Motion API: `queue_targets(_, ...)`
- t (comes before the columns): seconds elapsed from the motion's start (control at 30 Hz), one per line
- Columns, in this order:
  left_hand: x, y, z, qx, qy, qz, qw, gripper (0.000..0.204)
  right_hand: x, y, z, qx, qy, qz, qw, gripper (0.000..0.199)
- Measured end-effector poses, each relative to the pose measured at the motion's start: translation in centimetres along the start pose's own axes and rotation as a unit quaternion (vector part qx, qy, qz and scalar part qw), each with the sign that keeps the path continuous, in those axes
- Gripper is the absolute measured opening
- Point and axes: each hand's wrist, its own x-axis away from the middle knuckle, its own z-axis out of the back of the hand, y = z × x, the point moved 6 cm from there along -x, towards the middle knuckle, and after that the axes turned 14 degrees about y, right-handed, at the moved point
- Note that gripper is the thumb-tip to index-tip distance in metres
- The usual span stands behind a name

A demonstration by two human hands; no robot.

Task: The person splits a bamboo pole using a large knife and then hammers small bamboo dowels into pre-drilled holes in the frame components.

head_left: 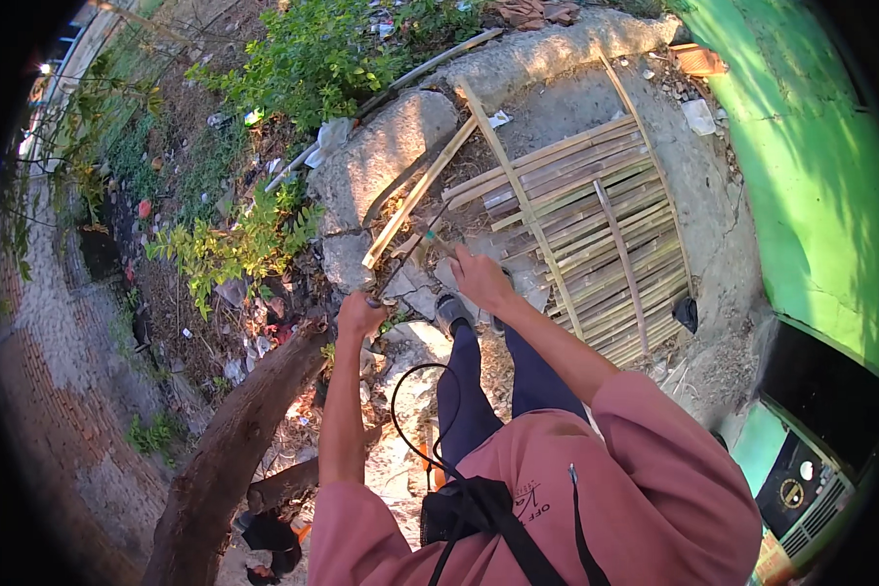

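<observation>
Outdoors, a person's left hand (359, 316) curls tightly around the near end of a thin, dark, rodlike tool (410, 251), which slants forward between both hands; the right hand (481, 278) bends beside it, its grip too small to read. Nearby lie a lattice of slender, pale slats (606, 239) and a rough-barked trunk (239, 444).

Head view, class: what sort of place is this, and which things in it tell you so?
Probably an outdoor yard beside a building: a green wall stands on the right, leafy bushes grow at upper left, and wooden slats lie in rows on the ground.
</observation>
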Motion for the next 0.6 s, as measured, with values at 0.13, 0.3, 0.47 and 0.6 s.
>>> queue_targets(0.13, 1.4, -2.2, -0.7, -0.006, 0.055, -0.019, 0.998, 0.031, 0.4, -3.1, 0.9, -0.064, 0.027, 0.001, 0.998, 0.024)
queue_targets(0.3, 1.3, -1.1, -1.1, 0.012, 0.031, 0.012, 0.999, 0.031, 0.5, -0.3, 0.4, -0.010, 0.033, -0.007, 0.999, 0.025)
queue_targets(0.47, 2.0, -5.5, -2.7, -0.005, 0.027, 0.037, 0.999, 0.029, -0.8, -2.3, 1.4, -0.078, 0.024, 0.009, 0.997, 0.026)
queue_targets(0.6, 1.1, -5.2, -2.6, 0.020, 0.062, 0.042, 0.997, 0.029, -0.1, -3.2, 2.3, -0.193, 0.092, 0.097, 0.972, 0.028)
